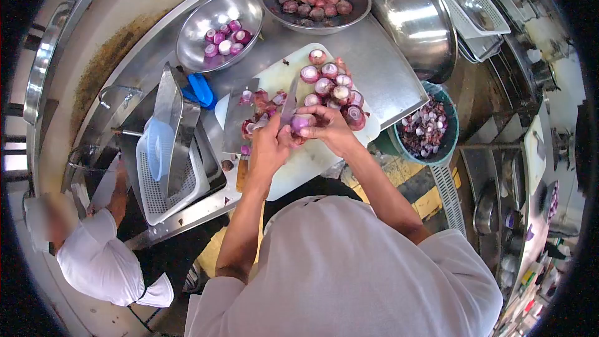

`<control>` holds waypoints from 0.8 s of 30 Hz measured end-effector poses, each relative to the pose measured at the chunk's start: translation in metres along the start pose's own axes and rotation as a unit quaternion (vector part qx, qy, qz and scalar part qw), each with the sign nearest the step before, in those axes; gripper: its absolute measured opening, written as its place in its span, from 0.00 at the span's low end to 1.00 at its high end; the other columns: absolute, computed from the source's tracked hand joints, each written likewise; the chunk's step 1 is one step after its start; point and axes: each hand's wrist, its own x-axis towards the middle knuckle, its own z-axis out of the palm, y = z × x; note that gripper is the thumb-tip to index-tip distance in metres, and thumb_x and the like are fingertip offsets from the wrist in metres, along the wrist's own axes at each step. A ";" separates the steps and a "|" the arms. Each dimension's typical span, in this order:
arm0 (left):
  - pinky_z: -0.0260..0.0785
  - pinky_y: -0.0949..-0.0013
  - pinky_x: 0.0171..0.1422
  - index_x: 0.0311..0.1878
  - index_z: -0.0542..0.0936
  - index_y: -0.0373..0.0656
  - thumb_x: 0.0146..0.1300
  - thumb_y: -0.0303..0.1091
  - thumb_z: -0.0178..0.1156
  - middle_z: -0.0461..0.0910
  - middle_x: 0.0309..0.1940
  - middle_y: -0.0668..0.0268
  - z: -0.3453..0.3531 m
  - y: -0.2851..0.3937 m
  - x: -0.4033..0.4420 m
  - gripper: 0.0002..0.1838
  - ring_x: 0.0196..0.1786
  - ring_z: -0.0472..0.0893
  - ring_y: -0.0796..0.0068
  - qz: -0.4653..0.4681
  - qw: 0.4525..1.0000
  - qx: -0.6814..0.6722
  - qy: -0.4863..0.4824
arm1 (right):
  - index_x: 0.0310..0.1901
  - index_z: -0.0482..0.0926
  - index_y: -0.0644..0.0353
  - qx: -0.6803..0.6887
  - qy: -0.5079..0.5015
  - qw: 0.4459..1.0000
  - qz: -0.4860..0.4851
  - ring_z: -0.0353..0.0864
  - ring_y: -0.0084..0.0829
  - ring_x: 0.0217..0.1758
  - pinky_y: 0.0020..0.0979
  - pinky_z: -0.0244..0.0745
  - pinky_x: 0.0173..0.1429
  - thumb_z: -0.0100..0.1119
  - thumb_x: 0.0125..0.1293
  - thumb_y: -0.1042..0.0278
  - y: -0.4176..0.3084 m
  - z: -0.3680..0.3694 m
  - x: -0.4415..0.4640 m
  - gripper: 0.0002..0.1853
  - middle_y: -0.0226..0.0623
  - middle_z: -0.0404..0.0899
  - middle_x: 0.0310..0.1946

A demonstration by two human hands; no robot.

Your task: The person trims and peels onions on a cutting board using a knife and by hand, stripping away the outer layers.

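Observation:
My left hand (pixel 269 145) is closed round a knife (pixel 289 103), its blade pointing up and away from me. In my right hand (pixel 335 130) a peeled purple onion (pixel 302 123) is pinched between the fingers, close beside the blade. Both hands are over a white cutting board (pixel 284 78). Just beyond my right hand lie several red onions (pixel 329 86) with their ends cut off. Onion skins (pixel 265 101) and scraps gather to the left of the knife, partly behind my left hand.
A steel bowl (pixel 196 34) holds peeled onions; another bowl (pixel 269 6) holds unpeeled ones. A large steel pot (pixel 409 19) stands at the back right. Right of the table, a green bin (pixel 455 126) contains peelings. Another person (pixel 103 256) works by the sink, left, near a white basket (pixel 153 203).

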 end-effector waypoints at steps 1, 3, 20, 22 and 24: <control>0.77 0.72 0.21 0.63 0.73 0.38 0.72 0.24 0.49 0.84 0.39 0.58 0.000 0.002 0.000 0.18 0.28 0.86 0.73 0.000 1.000 0.000 0.002 | 0.61 0.74 0.66 -0.001 -0.002 1.000 0.000 0.84 0.29 0.38 0.30 0.83 0.39 0.73 0.56 0.77 0.000 -0.002 0.000 0.30 0.37 0.83 0.41; 0.76 0.60 0.31 0.45 0.76 0.34 0.67 0.22 0.54 0.82 0.22 0.54 -0.001 0.008 0.001 0.05 0.28 0.87 0.65 -0.076 0.990 -0.097 0.068 | 0.61 0.75 0.65 0.005 -0.026 0.999 -0.022 0.84 0.30 0.39 0.31 0.83 0.40 0.72 0.58 0.76 0.000 -0.004 0.000 0.29 0.38 0.83 0.42; 0.77 0.59 0.35 0.53 0.77 0.35 0.63 0.21 0.56 0.83 0.33 0.50 -0.019 -0.025 0.007 0.15 0.28 0.85 0.57 -0.022 0.989 0.106 0.104 | 0.60 0.75 0.65 0.017 0.032 0.999 -0.006 0.84 0.32 0.50 0.35 0.83 0.55 0.71 0.59 0.78 -0.005 0.001 -0.005 0.26 0.38 0.82 0.49; 0.77 0.59 0.35 0.57 0.76 0.36 0.63 0.20 0.55 0.83 0.36 0.49 -0.016 -0.005 -0.002 0.18 0.29 0.85 0.57 -0.056 0.996 0.014 0.069 | 0.59 0.75 0.66 -0.004 0.046 0.999 -0.009 0.84 0.32 0.50 0.35 0.83 0.54 0.71 0.59 0.78 -0.003 0.001 -0.003 0.26 0.39 0.83 0.49; 0.79 0.62 0.34 0.61 0.73 0.36 0.64 0.19 0.52 0.82 0.41 0.49 -0.009 0.004 -0.009 0.21 0.29 0.86 0.59 0.045 0.999 -0.012 0.022 | 0.59 0.76 0.67 0.004 0.064 0.998 -0.007 0.85 0.31 0.43 0.31 0.86 0.40 0.74 0.56 0.77 0.007 0.000 0.000 0.29 0.41 0.82 0.48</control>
